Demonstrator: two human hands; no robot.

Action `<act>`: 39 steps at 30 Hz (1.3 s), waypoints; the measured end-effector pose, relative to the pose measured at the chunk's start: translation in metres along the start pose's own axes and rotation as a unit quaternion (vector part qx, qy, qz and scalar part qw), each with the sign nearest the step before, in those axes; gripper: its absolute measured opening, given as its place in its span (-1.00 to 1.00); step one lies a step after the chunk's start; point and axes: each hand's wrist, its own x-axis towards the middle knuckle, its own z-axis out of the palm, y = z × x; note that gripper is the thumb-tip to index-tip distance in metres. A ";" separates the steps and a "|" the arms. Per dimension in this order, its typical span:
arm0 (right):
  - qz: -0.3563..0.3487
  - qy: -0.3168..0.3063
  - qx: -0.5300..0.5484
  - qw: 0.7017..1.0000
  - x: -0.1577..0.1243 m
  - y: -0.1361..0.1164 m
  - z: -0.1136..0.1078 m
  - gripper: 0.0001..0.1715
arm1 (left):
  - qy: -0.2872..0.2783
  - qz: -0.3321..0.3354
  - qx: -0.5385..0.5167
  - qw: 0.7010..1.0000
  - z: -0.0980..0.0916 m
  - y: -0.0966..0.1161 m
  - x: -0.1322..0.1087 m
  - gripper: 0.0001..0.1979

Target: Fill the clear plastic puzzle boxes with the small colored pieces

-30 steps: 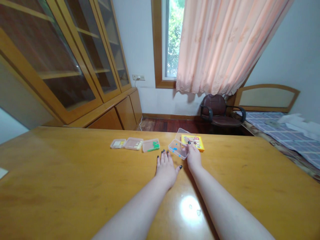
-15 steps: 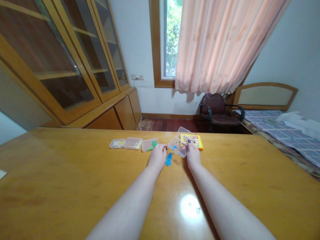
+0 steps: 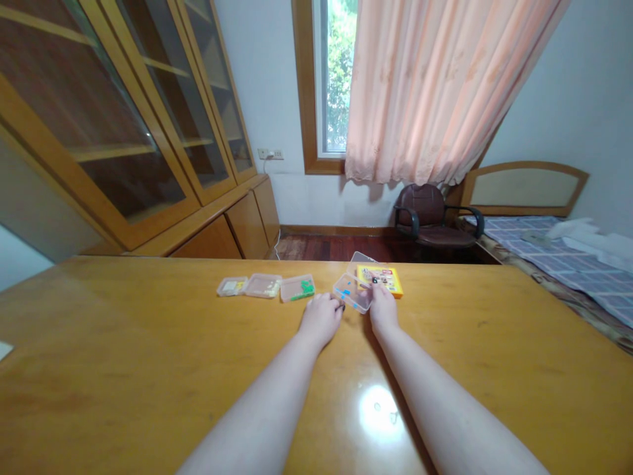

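Observation:
My left hand [image 3: 320,318] rests on the wooden table [image 3: 148,369] with its fingers curled, right beside a small clear plastic box [image 3: 351,293] holding a few blue pieces. What the curled fingers hold is hidden. My right hand [image 3: 383,309] grips the near right side of that box, tilting it toward the left hand. The box's open lid [image 3: 361,260] stands up behind it. A yellow printed card [image 3: 383,280] lies just beyond my right hand.
Three small clear boxes lie in a row to the left: one with yellow bits [image 3: 231,285], one pale [image 3: 264,285], one with green pieces [image 3: 297,288]. Glass-door cabinets [image 3: 123,132] stand at left. A chair [image 3: 430,218] and a bed [image 3: 558,264] are beyond the table.
My left hand went from flat on the table to curled beside the clear box. A small pile of blue pieces seen on the table half a second ago is now under or in that hand.

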 end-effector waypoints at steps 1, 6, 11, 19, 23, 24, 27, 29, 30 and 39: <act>0.001 0.000 -0.002 1.000 0.000 -0.001 0.000 -0.65 | 0.007 0.010 0.009 1.000 0.000 0.001 -0.001 -0.76; -0.003 -0.004 0.004 1.000 0.000 0.000 0.000 -0.63 | 0.009 0.051 0.011 0.999 0.000 0.005 -0.004 -0.81; -0.004 0.000 0.012 1.000 0.001 0.003 -0.001 -0.63 | 0.004 0.072 -0.020 0.997 0.001 0.004 -0.002 -0.91; -0.005 0.002 -0.016 1.000 -0.008 -0.012 0.002 -0.65 | -0.010 0.081 -0.005 0.997 0.002 0.004 -0.003 -0.92; 0.009 0.008 -0.001 1.000 -0.011 -0.017 0.005 -0.67 | -0.019 0.092 0.010 0.995 0.004 0.004 -0.003 -0.90; 0.013 0.008 0.001 1.000 -0.012 -0.018 0.005 -0.68 | -0.019 0.093 0.014 0.995 0.005 0.005 -0.003 -0.89; 0.011 0.008 -0.011 1.000 -0.012 -0.019 0.005 -0.66 | -0.018 0.092 0.025 0.995 0.007 0.006 -0.004 -0.89; 0.005 0.007 -0.019 1.000 -0.012 -0.018 0.004 -0.65 | -0.013 0.088 0.026 0.996 0.007 0.006 -0.004 -0.89; 0.004 0.006 -0.014 1.000 -0.011 -0.018 0.004 -0.65 | -0.009 0.083 0.025 0.996 0.007 0.006 -0.004 -0.90; 0.008 0.024 -0.009 1.000 -0.006 -0.010 0.003 -0.66 | 0.061 -0.068 -0.048 0.995 0.002 -0.005 0.005 -0.89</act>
